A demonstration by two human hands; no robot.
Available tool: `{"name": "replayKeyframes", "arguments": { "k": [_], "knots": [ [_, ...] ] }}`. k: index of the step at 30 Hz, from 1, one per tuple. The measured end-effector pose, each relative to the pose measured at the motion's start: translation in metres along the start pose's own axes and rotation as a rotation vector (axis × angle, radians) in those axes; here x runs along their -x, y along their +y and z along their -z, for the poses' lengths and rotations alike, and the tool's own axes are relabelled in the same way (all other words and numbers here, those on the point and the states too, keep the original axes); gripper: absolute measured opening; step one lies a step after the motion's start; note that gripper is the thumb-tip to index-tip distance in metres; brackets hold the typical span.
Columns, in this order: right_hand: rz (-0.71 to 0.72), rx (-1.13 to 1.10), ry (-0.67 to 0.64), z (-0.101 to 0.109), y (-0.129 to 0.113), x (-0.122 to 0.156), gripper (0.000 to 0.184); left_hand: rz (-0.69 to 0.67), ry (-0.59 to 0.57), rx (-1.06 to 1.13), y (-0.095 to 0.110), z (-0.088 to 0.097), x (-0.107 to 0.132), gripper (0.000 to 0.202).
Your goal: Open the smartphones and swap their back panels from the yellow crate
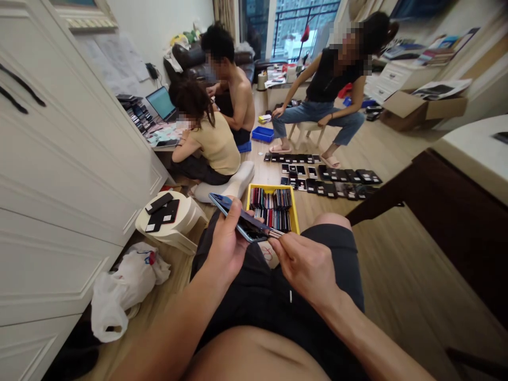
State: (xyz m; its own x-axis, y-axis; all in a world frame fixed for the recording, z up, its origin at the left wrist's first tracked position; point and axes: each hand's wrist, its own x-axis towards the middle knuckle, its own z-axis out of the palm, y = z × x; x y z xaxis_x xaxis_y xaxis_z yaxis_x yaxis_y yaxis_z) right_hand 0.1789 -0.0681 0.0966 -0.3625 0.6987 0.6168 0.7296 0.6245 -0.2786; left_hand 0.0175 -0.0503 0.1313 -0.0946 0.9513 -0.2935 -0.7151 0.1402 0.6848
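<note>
A smartphone [254,228] with a blue edge and a dark, glossy face lies tilted in my left hand [227,241], whose fingers wrap around it with the thumb on top. My right hand [307,260] is closed in a pinch at the phone's lower right end. Between its fingertips is a thin, shiny metallic piece [274,233] that touches the phone's end; whether it is a tool or a phone part I cannot make out. Just beyond the phone stands a yellow crate [294,211] packed with upright phones in rows.
Several phones lie in rows on the floor [325,211] ahead. Dark phones [162,211] rest on a white stool [184,214] at left, above a white plastic bag [130,280]. Two people sit by a laptop [161,103]; another sits on a stool. A table [476,143] stands right.
</note>
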Motion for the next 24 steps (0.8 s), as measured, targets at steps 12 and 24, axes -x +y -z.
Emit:
{"name": "replayKeyframes", "arguments": {
  "k": [12,24],
  "knots": [
    [-0.210,-0.144,-0.059,-0.010,0.001,0.014,0.043,0.066,0.091,-0.055,-0.009,0.003,-0.007,0.053],
    [-0.730,-0.518,-0.094,0.004,0.024,0.034,0.050,0.129,0.129,-0.031,-0.008,0.019,-0.002,0.047]
  ]
}}
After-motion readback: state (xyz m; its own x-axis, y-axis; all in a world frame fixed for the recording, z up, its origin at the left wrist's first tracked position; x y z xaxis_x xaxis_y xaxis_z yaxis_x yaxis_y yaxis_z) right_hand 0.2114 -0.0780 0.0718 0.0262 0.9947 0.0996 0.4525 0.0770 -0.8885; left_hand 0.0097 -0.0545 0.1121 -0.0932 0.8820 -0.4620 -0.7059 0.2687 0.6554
